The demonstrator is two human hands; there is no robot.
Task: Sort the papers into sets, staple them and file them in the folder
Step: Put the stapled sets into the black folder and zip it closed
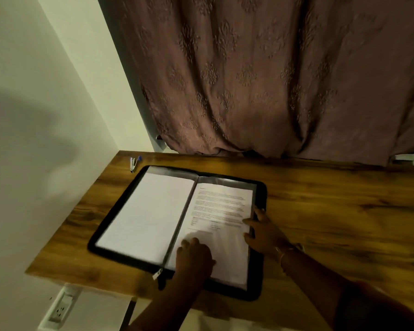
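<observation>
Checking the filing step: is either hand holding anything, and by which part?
The right hand grips the printed page by its right edge, inside the open folder. The left hand only rests on the page's lower part.

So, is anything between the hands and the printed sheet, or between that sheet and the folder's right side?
Nothing visible. The left hand presses on the printed sheet and the right hand touches its right edge. The sheet lies on the right half of the open folder; the stapler sits far off.
</observation>
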